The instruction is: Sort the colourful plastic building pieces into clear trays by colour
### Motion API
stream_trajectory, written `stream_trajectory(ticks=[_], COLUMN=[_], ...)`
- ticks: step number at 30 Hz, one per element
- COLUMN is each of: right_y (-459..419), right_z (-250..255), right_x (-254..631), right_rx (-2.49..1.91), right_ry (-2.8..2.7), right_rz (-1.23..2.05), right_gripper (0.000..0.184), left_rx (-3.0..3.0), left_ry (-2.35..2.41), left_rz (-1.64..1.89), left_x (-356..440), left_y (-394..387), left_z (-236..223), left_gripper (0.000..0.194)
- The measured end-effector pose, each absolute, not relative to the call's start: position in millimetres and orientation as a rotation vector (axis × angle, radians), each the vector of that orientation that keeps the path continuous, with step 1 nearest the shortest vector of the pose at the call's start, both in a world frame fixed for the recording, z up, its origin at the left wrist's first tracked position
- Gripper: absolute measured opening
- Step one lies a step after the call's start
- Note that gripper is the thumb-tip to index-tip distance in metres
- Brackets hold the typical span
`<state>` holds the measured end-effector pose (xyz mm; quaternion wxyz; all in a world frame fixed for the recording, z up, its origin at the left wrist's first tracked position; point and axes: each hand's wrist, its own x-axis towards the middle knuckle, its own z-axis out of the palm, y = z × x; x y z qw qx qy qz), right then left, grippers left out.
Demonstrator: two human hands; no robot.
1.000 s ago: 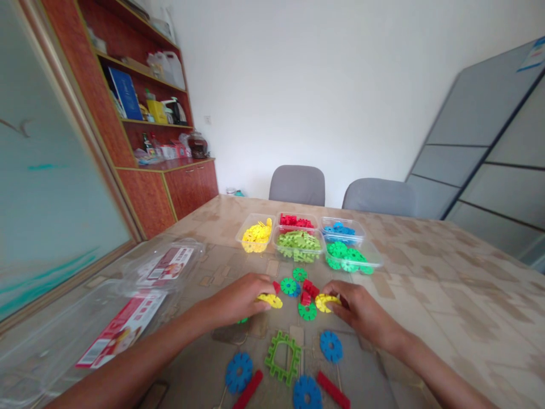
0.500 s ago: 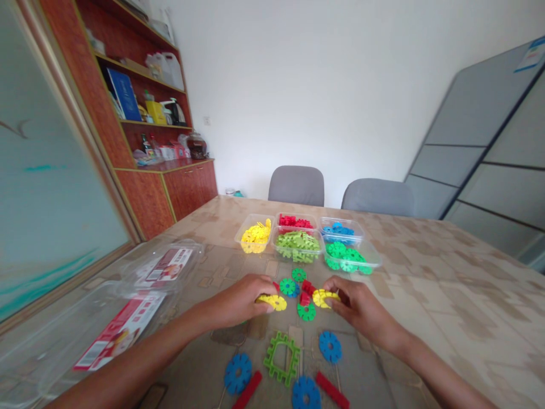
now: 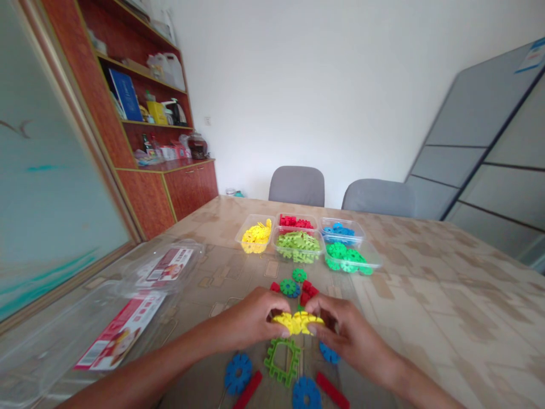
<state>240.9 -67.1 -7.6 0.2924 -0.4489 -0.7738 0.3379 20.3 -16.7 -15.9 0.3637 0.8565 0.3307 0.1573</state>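
The left hand [image 3: 251, 319] and right hand [image 3: 346, 330] meet low over the table [image 3: 426, 284], fingers curled, each pinching one of the yellow discs [image 3: 298, 322] and pressing them together edge to edge; the fingers hide the join. The discs sit directly above a green square frame [image 3: 281, 360], and the right hand partly covers a blue disc [image 3: 328, 353]. Farther down lie two more blue discs [image 3: 238, 374] [image 3: 305, 393] and two red bars [image 3: 247, 389] [image 3: 332, 391]. Just beyond the hands is a small cluster of red, green and blue pieces [image 3: 298, 287]. Past it stand clear trays of yellow [image 3: 255, 236], red [image 3: 296, 221], lime [image 3: 298, 247], blue [image 3: 340, 230] and green [image 3: 347, 255] pieces. Plastic packaging [image 3: 123, 329] lies to the left, and two gray chairs [image 3: 296, 186] [image 3: 378, 196] stand across the table near a wooden shelf unit [image 3: 128, 113].
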Motion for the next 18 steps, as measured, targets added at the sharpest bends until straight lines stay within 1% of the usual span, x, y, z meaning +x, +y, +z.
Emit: stream_trajectory(ticks=[3,8,12,15,18], right_y=[-68.9,-70.2,-72.6,-73.6,-73.2], right_z=[-7.9,-9.2,-10.3,-10.8,-10.0], right_x=[238.0,234.8,231.8,229.7,228.8], right_rx=[-1.180,-1.103,-1.109,-1.135,-1.137], right_ry=[-2.035,-2.014,-1.988,-1.988,-2.002], right_rz=[0.932,0.988,0.985,0.956,0.929], right_gripper=[0.012,0.012,0.013,0.009,0.005], left_rx=[2.130,1.929,1.921,1.957,1.966], left_ry=[0.886,0.795,0.762,0.779,0.803], left_rz=[0.436,0.543,0.541,0.542,0.525], left_x=[23.6,30.4,35.7,38.9,40.4], left_y=[-19.5,-24.2,-29.2,-32.9,-34.8], left_z=[-19.5,-25.5,-25.5,-24.6,-26.2], left_gripper=[0.010,0.026,0.023,0.022,0.027])
